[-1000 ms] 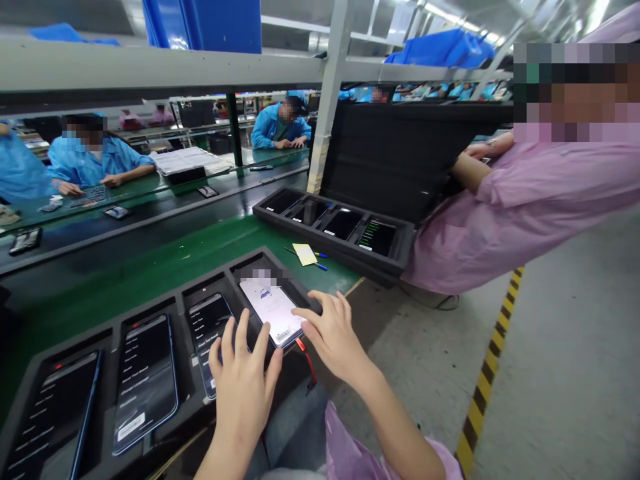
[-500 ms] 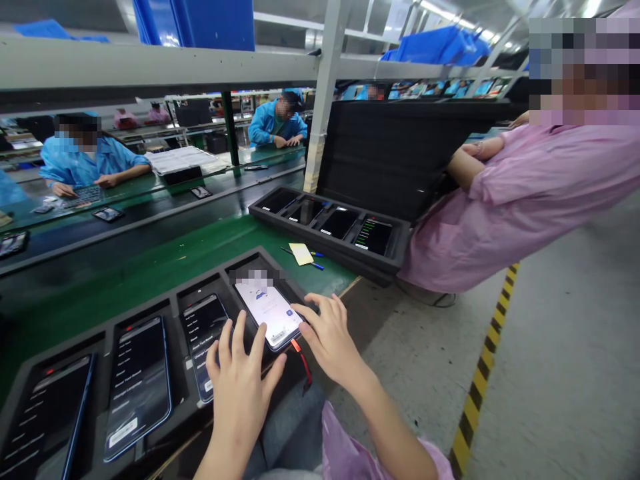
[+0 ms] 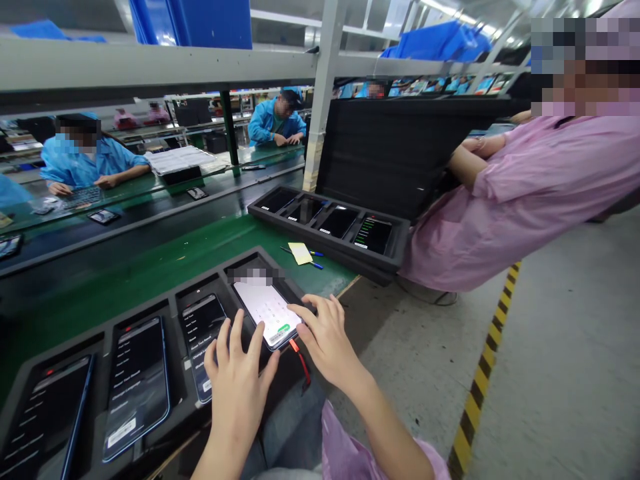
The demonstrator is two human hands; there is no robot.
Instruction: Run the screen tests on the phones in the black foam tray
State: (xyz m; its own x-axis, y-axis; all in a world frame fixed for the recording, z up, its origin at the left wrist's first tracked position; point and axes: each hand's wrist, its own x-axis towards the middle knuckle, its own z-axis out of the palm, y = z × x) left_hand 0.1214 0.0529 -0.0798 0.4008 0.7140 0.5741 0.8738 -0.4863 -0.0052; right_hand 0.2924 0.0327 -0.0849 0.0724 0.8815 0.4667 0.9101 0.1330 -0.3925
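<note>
A smartphone [image 3: 263,303] with a bright dial-pad screen lies in the right-end slot of a black foam tray [image 3: 173,298]. From its lower end runs a red cable [image 3: 302,363]. My right hand [image 3: 325,337] is at the phone's right edge, fingers apart, one fingertip over the screen. My left hand [image 3: 237,380] hovers with spread fingers between this phone and a neighbouring phone [image 3: 203,333], partly covering that one. Two more phones, a middle one [image 3: 137,387] and a leftmost one [image 3: 47,420], show dark menu screens in their slots.
A second foam tray [image 3: 327,243] of phones sits farther back, beside a person in a pink smock [image 3: 540,193]. A yellow note [image 3: 301,253] and pens lie on the green bench [image 3: 210,237]. A grey post [image 3: 323,100] rises behind. Workers in blue sit across the conveyor [image 3: 150,217].
The right-end phone's screen has changed from a mostly white page to a dial pad with a green button. My right index finger has shifted slightly left over the screen.
</note>
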